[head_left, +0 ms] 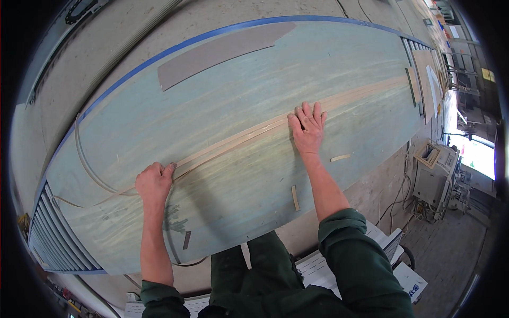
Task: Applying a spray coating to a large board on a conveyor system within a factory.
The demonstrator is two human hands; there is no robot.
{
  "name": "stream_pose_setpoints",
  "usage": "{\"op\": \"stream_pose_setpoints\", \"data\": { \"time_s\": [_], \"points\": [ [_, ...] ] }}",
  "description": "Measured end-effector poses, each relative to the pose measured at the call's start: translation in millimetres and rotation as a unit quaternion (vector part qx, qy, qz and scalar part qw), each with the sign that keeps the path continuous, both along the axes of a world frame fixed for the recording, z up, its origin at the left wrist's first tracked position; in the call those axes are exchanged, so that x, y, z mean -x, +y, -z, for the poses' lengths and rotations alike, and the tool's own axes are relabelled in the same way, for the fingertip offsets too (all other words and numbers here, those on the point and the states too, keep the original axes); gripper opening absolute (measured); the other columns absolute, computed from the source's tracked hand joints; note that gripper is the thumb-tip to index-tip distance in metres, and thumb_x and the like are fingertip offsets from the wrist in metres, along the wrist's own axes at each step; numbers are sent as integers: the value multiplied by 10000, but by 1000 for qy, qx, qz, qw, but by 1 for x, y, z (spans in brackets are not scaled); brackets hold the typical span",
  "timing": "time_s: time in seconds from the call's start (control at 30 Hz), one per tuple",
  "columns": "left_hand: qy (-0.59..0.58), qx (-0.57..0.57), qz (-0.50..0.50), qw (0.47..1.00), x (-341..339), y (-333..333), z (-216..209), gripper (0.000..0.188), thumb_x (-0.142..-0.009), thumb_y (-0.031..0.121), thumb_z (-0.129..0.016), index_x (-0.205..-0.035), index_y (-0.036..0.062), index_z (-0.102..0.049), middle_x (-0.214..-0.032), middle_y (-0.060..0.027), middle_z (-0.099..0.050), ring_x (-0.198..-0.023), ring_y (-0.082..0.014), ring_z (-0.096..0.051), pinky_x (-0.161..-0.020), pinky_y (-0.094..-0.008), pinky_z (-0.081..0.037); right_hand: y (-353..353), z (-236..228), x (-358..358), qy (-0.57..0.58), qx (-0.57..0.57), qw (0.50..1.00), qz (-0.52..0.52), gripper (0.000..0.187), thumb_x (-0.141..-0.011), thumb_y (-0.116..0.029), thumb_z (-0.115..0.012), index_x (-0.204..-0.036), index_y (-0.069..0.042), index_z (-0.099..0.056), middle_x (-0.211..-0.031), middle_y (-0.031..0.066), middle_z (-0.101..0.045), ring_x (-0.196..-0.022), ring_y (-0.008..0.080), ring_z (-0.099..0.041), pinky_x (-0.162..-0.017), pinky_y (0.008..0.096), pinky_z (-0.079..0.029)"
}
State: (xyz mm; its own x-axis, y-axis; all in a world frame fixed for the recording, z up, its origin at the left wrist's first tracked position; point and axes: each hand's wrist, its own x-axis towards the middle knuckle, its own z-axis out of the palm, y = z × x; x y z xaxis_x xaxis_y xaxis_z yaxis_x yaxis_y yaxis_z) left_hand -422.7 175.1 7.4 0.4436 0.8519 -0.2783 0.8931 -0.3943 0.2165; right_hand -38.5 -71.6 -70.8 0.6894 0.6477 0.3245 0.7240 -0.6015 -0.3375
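Between the left hand (152,182) and the right hand (309,131), and on past the right fingers (306,110), long thin wood-toned strips (366,93) lie on the pale green worktop (350,58). Left fingers: curled into a fist, apparently pinching the strips; how many, cannot tell. Right fingers: extended, slightly fanned, thumb set apart, laid over the strips; no firm grip seen, exact pressure cannot tell.

Risks, judged: if the left pinch slackens, the strips could spring sideways, since they look thin and flexible. Between the two hands they already part into separate lines with a narrow gap, so uneven pull could widen it or twist one over. If the right fingers press too lightly, the far stretch could slide or fan out more. Left of the left fingers, a loose tail (95,205) bends away near a curved band (84,160); the two could snag if pulled. Thin edges could also nick bare fingers sliding along them.

Orientation: long axis runs from the left fingers up to the right fingers, slanting away from the person. Far ends point rightward beyond the right fingers, toward a small block (413,86); the loose tail points left.
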Motion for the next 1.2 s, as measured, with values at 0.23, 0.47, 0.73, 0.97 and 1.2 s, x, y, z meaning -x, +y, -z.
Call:
{"op": "stream_pose_setpoints", "data": {
  "time_s": [0.23, 0.47, 0.73, 0.97, 1.2],
  "points": [
    [9, -147, 39, 988, -11, -24, -1, 308, -837, 390, -798, -808, 108, -678, -919, -53, -711, -817, -281, -664, -883, -456, -434, 3, -2, 3, -74, 10, 997, -24, 371, -859, -339, -840, -1153, -114, -807, -1384, 75, -710, -1440, 429, -503, -1216, 634, -300],
    [-218, -174, 210, 937, -90, -97, 21, 306, -851, 172, -747, -1153, 137, -709, -1197, -40, -656, -1174, -268, -577, -1080, -533, -329, 9, -9, 9, -36, 19, 999, -5, 585, -779, -474, -898, -1211, -103, -763, -1417, 137, -681, -1456, 446, -478, -1229, 596, -307],
    [-278, -198, 172, 924, -102, -89, 46, 364, -809, 181, -796, -1161, 135, -713, -1247, -34, -614, -1181, -278, -551, -1020, -502, -416, 16, -12, 25, -33, 46, 998, -1, 650, -844, -485, -846, -1315, -58, -707, -1503, 218, -594, -1494, 475, -412, -1246, 583, -291],
    [-248, -228, 164, 927, -103, -96, 54, 322, -821, 217, -763, -1131, 137, -727, -1227, -34, -621, -1170, -282, -552, -1019, -506, -421, 52, -10, 125, -4, 21, 999, -28, 495, -927, -326, -750, -1365, -103, -688, -1562, 275, -491, -1478, 544, -387, -1223, 669, -270],
    [-251, -224, 158, 929, -89, -87, 45, 399, -840, 268, -750, -1215, 141, -705, -1265, -57, -634, -1188, -305, -555, -1049, -520, -408, 71, -12, 184, 12, 41, 996, -75, 397, -1015, -271, -654, -1364, -94, -718, -1544, 204, -559, -1503, 479, -400, -1255, 597, -269]
  ]
}}
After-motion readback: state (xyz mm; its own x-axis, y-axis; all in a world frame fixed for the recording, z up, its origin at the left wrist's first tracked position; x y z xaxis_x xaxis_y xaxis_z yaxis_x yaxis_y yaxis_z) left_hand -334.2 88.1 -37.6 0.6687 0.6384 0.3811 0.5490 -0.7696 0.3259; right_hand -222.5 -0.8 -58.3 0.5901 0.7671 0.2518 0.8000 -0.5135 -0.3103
